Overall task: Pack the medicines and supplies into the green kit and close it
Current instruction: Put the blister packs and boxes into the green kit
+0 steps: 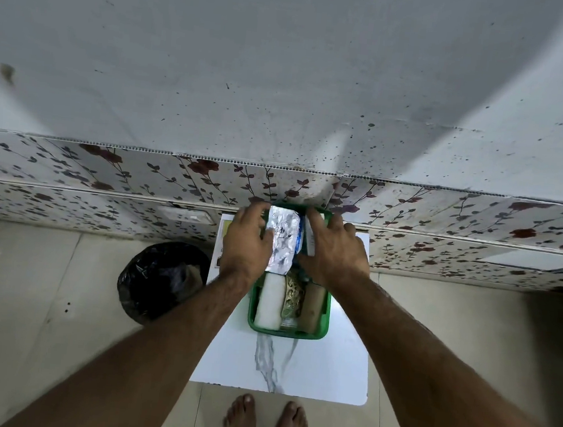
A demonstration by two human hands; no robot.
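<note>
The green kit (287, 333) stands open on a small white marbled table (292, 369). Its near part holds a white gauze roll (269, 303), a gold blister strip (293, 297) and a tan bandage roll (312, 307). A silver foil tablet strip (283, 239) lies over the far part of the kit. My left hand (246, 241) grips the strip's left edge. My right hand (333, 249) presses on a white medicine box (311, 240) at the strip's right side. The far end of the kit is hidden by both hands.
A black bin-bag-lined bucket (160, 281) sits on the floor left of the table. A floral-papered wall and ledge (445, 208) run right behind the table. A paper sheet (222, 238) lies at the table's far left corner. My bare feet (266, 425) stand at the near edge.
</note>
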